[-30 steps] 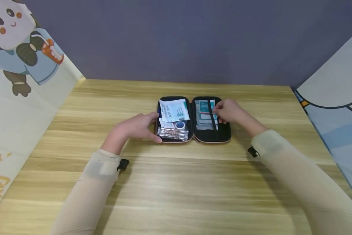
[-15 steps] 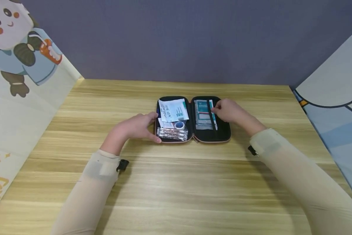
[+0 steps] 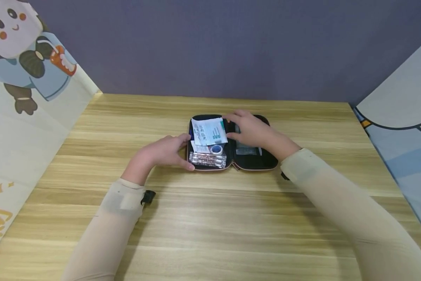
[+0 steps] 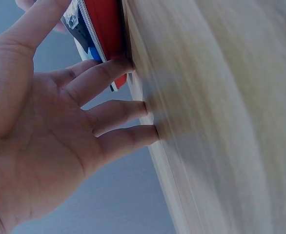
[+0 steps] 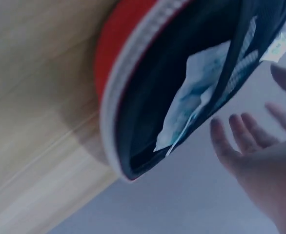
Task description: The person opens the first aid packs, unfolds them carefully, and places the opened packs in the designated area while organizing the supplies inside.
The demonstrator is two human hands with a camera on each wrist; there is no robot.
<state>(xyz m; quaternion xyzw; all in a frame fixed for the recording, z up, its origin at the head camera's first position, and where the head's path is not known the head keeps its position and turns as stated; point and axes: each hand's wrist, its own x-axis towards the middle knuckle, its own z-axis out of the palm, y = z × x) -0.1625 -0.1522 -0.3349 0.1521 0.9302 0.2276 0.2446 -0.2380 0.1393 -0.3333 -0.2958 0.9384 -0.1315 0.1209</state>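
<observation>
A small zip case (image 3: 254, 163) lies unfolded on the table, black inside; its red outside (image 5: 121, 34) shows in the right wrist view. In its left half are a white printed packet (image 3: 208, 132), a blue-and-white tape roll (image 3: 216, 149) and a clear-wrapped bundle of thin sticks (image 3: 207, 159). The right half holds flat packets (image 5: 201, 87) under a black elastic strap. My left hand (image 3: 165, 151) has its fingers spread, with thumb and forefinger at the case's left edge. Over the right half hovers my right hand (image 3: 254, 130), fingers apart, fingertips near the white packet, hiding most of the strapped packets.
The wood-grain table (image 3: 203, 226) stretches in front of the case. A dark blue-grey partition (image 3: 224, 50) stands behind it. Printed cartoon panels (image 3: 49, 70) border the left and right sides.
My right hand has left the strap and packets at the right half and moved left, its fingers now spread near the fold. My left hand has stayed at the case's left edge.
</observation>
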